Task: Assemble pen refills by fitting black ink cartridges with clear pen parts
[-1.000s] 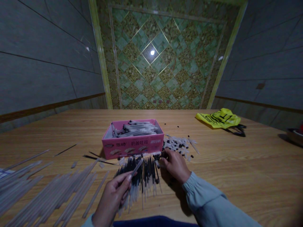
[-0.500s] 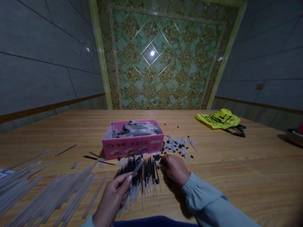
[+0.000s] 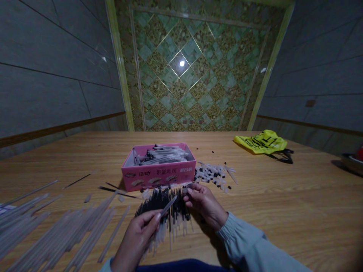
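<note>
My left hand (image 3: 141,230) is closed on a slim translucent pen barrel (image 3: 169,204), its tip pointing up and to the right. A short way from that tip, my right hand (image 3: 204,202) is closed in a pinch with thumb and fingers together. Something small sits at its fingertips, too small to make out. Beneath both hands lies a spread of black pen refills (image 3: 157,202) with pale lower ends. Just behind them stands a pink box (image 3: 160,178) with many translucent, dark-ended pens (image 3: 167,154) inside.
Small white and black pen pieces (image 3: 212,174) are scattered right of the box. Rows of translucent tubes (image 3: 59,238) cover the table's left front. A yellow bag (image 3: 261,142) with black handles lies at the back right, and a bowl (image 3: 353,163) is at the right edge.
My right hand has lifted from the small pieces by the box's corner and moved left toward the pen barrel. My left hand has shifted slightly, bringing the barrel's tip a little right and lower.
</note>
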Action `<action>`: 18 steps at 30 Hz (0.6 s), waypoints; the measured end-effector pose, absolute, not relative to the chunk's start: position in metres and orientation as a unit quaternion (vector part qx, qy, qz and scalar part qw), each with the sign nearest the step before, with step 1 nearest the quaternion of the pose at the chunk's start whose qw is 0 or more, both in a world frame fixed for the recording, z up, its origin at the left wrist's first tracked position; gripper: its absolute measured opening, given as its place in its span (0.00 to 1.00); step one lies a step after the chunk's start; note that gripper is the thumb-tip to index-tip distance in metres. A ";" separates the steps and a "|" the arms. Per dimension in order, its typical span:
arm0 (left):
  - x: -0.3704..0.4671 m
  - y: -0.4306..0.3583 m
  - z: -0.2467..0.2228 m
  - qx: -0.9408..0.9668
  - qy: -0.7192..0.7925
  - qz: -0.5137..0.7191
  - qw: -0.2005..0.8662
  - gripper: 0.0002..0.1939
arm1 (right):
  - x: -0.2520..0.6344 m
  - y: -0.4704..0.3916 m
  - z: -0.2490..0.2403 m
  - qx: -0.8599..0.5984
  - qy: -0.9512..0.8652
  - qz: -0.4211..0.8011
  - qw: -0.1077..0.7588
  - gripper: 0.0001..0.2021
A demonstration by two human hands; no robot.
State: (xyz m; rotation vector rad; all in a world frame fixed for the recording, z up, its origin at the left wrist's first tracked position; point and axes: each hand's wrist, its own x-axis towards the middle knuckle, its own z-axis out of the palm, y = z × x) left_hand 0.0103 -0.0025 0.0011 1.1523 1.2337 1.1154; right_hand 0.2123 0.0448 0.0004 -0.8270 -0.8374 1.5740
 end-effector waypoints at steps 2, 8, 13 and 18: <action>0.010 -0.002 0.002 0.494 0.520 0.459 0.524 0.24 | 0.211 0.043 0.001 -0.349 -0.367 0.664 0.550 0.18; 0.007 -0.001 0.000 0.524 0.522 0.445 0.504 0.24 | 0.203 0.037 0.005 -0.334 -0.422 0.639 0.550 0.17; 0.005 0.000 0.000 0.551 0.509 0.438 0.495 0.22 | 0.201 0.034 0.007 -0.319 -0.450 0.621 0.557 0.16; 0.007 -0.001 0.004 0.556 0.513 0.424 0.498 0.21 | 0.202 0.035 0.004 -0.334 -0.481 0.593 0.553 0.15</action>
